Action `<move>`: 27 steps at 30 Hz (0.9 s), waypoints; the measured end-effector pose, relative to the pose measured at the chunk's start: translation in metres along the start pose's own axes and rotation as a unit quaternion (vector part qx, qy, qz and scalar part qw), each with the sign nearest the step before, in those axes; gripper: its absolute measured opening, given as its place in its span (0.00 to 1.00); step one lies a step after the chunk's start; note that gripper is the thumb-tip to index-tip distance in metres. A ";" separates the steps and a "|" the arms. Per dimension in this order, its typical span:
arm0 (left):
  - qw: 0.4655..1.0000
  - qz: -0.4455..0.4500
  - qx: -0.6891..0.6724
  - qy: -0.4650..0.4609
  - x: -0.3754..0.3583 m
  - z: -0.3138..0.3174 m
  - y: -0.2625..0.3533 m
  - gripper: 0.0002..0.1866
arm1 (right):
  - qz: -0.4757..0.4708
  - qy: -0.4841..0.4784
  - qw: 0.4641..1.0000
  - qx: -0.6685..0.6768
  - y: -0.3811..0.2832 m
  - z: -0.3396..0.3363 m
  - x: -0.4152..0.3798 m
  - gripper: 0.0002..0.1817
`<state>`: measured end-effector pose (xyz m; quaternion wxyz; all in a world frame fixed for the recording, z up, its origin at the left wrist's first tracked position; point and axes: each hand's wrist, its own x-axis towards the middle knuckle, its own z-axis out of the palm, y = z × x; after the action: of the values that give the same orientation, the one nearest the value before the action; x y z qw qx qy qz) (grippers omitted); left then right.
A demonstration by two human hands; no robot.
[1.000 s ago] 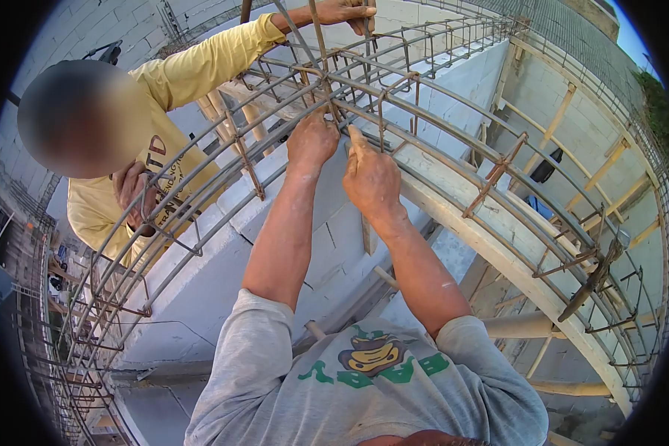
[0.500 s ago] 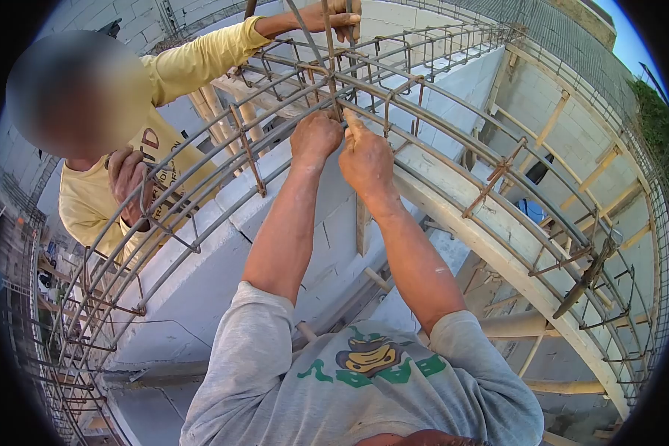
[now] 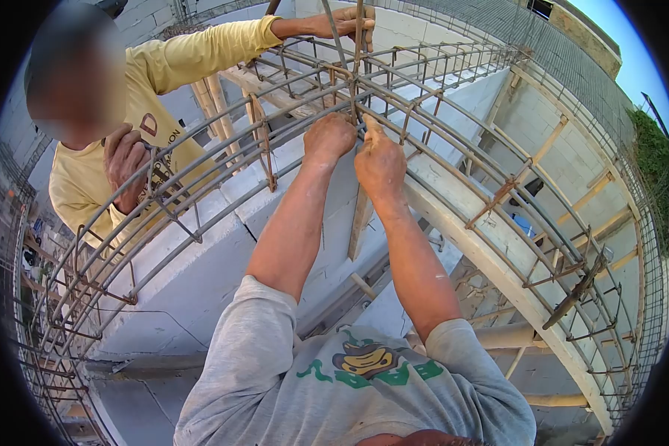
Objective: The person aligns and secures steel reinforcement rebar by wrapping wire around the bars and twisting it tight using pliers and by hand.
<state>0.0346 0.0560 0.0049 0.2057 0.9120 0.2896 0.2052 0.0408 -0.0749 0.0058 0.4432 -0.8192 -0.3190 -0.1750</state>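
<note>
My left hand (image 3: 330,139) is closed in a fist beneath the crossing of the steel reinforcing bars (image 3: 438,104). Whatever its fingers grip is hidden behind the knuckles. Close beside it, my right hand (image 3: 380,165) has its fingers curled, with the index finger pointing up against the bars. Its fingertips meet the steel near the foot of an upright bar (image 3: 357,59), and what they pinch cannot be made out. Below both hands runs the white block wall (image 3: 275,186). Dark-handled pincers (image 3: 578,293) hang on the bar cage to the right.
A co-worker in a yellow shirt (image 3: 152,82) stands at left, one hand (image 3: 353,26) at the upright bars and the other (image 3: 126,167) at the left cage. Wooden props (image 3: 219,111) stand behind the wall. A pale beam edge (image 3: 490,245) curves down the right, with timber bracing (image 3: 550,145) beyond.
My view has shifted slightly, so the bar crossing and both my hands sit further right in the picture. Both hands stay at the same crossing. The co-worker's head has moved a little.
</note>
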 end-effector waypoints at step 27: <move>0.997 -0.003 -0.075 -0.008 0.001 -0.006 0.001 0.20 | -0.033 0.000 0.998 0.051 0.015 0.021 0.000 0.26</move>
<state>0.0326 0.0573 0.0100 0.2768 0.8947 0.2741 0.2184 0.0508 -0.0638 -0.0145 0.4785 -0.7847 -0.3539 -0.1733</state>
